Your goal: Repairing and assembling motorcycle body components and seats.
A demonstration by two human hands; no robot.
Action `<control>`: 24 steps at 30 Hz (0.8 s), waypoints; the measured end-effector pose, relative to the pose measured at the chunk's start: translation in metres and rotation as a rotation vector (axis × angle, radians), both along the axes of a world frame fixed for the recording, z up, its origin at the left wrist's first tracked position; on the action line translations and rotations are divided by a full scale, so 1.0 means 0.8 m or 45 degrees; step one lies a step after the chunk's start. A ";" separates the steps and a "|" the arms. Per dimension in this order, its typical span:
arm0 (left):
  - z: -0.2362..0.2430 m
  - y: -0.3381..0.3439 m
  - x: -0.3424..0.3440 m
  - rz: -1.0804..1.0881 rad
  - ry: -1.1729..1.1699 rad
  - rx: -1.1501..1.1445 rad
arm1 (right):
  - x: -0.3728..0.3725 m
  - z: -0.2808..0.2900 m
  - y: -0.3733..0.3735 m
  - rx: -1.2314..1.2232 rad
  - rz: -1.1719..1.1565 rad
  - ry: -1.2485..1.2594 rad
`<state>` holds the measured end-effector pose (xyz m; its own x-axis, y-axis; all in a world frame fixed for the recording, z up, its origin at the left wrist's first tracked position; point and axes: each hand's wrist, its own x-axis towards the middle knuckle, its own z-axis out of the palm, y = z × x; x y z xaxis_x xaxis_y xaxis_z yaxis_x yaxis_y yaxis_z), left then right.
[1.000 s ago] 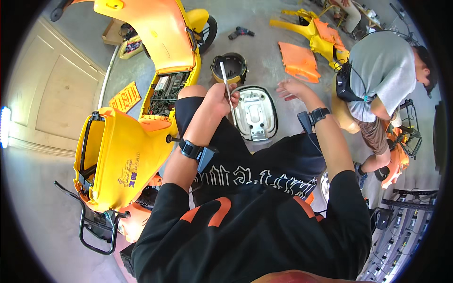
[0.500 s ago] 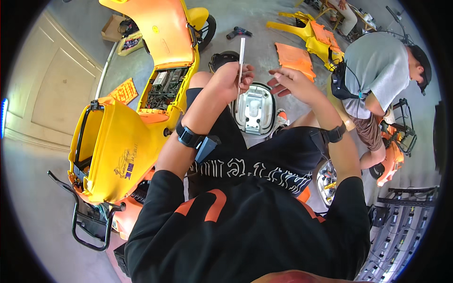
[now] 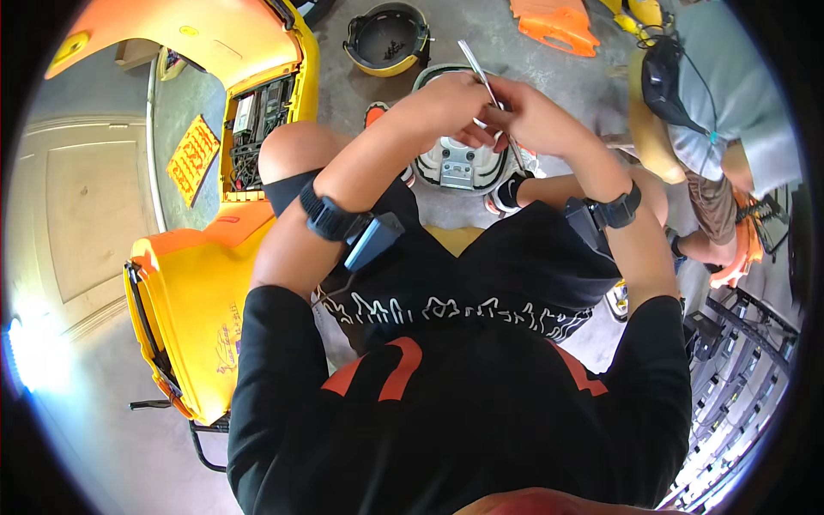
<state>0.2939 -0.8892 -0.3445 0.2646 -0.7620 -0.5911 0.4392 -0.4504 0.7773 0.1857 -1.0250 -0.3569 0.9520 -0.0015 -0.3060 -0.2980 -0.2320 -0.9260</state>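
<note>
In front of me both hands meet at a slim silver rod [image 3: 474,61], which slants with its upper end away from me. Its lower end shows below my fingers, while the middle is partly covered. My left hand [image 3: 451,110] is bent inward, fingers curled about the rod. My right hand [image 3: 530,113] pinches it from the other side. Under the hands, on the floor between my feet, lies a whitish oval shell [image 3: 442,174] with a dark rim and a metal plate inside. It does not touch the hands.
To my left stands a yellow and orange scooter [image 3: 193,318] with an open compartment of wiring [image 3: 249,142]. A round black-and-yellow bowl-like thing [image 3: 386,39] rests ahead. An orange panel [image 3: 558,24] lies farther off. A co-worker in a grey shirt [image 3: 738,86] bends at my right.
My right hand has come over to the rod, which only my left hand held before. The rod now tilts. My view has dipped, bringing the bowl-like thing into fuller sight.
</note>
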 end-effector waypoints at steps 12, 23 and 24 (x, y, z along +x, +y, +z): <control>0.009 0.079 0.068 0.343 -1.592 0.332 | 0.026 -0.119 0.007 -0.844 0.095 0.000; -0.003 0.118 0.039 0.326 -1.507 0.343 | 0.021 -0.131 0.051 -0.892 0.237 -0.173; -0.004 0.119 0.038 0.346 -1.526 0.326 | 0.018 -0.133 0.054 -0.900 0.245 -0.179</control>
